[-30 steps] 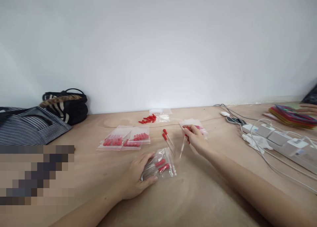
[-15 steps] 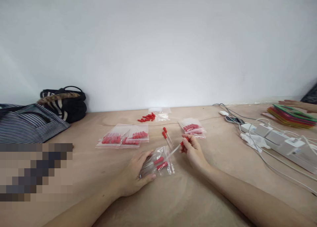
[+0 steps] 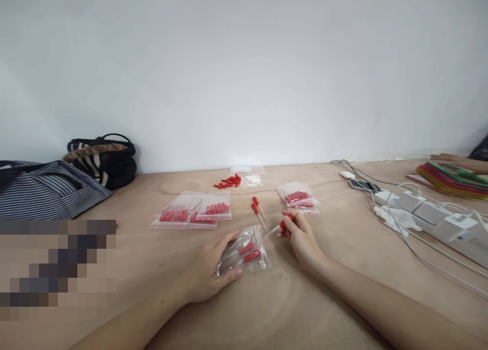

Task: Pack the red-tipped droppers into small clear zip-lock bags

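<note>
My left hand (image 3: 217,263) grips the closed end of a clear zip bag (image 3: 264,263), thumb in front and fingers behind. Inside the bag lie two glass droppers with red rubber bulbs (image 3: 251,255). Between the thumb and fingers of my right hand (image 3: 303,238) is another dropper (image 3: 272,231), held by its red bulb. Its glass tube slants down left, with the tip at the bag's mouth; whether the tip is inside, I cannot tell. Two loose droppers (image 3: 261,213) rest on the table just beyond the bag.
Filled bags of droppers lie at left (image 3: 175,212) and right (image 3: 301,196). Farther back are red bulbs (image 3: 229,181) and glass tubes (image 3: 252,179). A power strip (image 3: 450,228) with cables stands right. A co-worker's hand (image 3: 450,158) touches colourful sheets (image 3: 453,177). Bags (image 3: 110,162) sit left.
The held dropper's tip has shifted slightly right, towards the edge of the bag's mouth. Both my hands keep nearly the same place. The whole view has shifted a little.
</note>
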A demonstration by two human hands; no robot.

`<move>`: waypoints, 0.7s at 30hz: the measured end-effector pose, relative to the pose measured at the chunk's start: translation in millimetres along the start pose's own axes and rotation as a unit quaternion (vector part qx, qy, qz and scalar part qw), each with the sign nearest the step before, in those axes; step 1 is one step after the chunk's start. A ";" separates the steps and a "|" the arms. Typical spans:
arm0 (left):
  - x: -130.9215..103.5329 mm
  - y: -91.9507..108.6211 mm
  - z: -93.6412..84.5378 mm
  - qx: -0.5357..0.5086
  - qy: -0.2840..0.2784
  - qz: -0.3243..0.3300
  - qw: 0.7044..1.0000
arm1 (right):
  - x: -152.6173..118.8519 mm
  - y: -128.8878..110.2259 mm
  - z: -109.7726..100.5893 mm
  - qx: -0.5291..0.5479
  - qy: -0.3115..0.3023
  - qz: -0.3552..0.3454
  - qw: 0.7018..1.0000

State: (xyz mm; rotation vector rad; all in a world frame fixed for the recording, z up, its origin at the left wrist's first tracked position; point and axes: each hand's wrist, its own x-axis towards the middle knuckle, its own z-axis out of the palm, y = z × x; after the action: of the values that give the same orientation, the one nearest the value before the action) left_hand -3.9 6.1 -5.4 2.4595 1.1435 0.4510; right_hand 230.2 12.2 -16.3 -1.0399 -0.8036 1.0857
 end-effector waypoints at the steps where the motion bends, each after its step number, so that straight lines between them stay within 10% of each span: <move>1: -0.1 -0.5 0.5 -0.002 0.005 0.003 1.000 | -2.3 0.1 1.6 0.013 -0.010 0.016 1.000; 21: 0.3 -3.3 4.4 -0.006 0.028 0.003 1.000 | -8.5 -0.7 15.4 -0.242 -0.313 0.073 0.916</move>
State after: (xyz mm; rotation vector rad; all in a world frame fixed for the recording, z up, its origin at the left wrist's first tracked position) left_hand -3.9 7.3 -10.8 2.4550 1.1518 0.5302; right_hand 214.0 8.0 -10.9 -1.1826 -1.5910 1.4144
